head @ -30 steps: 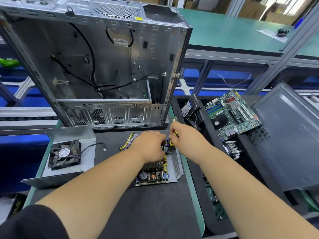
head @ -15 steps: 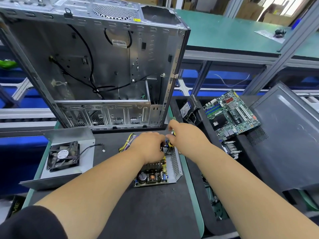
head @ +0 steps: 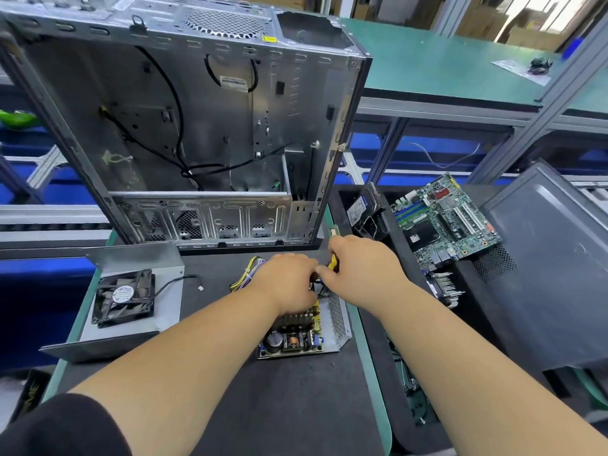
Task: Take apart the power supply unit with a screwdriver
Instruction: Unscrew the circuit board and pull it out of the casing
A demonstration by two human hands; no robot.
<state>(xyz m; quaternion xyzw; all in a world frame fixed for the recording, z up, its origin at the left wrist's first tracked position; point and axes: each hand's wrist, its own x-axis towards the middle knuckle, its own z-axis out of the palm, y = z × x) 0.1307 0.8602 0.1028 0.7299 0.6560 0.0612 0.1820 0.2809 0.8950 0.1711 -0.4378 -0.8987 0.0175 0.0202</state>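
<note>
Centrally on the dark mat of the table (head: 230,406) lies the opened grey metal power supply unit (head: 304,337), its cover off, so that the circuit board with a capacitor and copper coil shows, and a perforated side wall stands along its right edge. A bundle of yellow and black wires (head: 245,274) runs out of its far end. The left hand (head: 289,281) rests over the far part of the board, fingers curled down onto it; what they pinch, if anything, cannot be told. The right hand (head: 365,269) is just beside it, nearly touching, fingers curled round the yellow-and-black handle of a screwdriver (head: 334,262) whose tip points down into the unit's far right corner.

To the left, a bent grey sheet-metal cover (head: 131,261) carries a black square cooling fan (head: 125,296) with a thin lead trailing onto the mat. Behind the unit stands an empty silver steel computer case (head: 184,126), open toward the camera, with black cables hanging inside. To the right, a green motherboard (head: 444,215) lies tilted in a dark bin, next to a dark grey side panel (head: 543,258).
</note>
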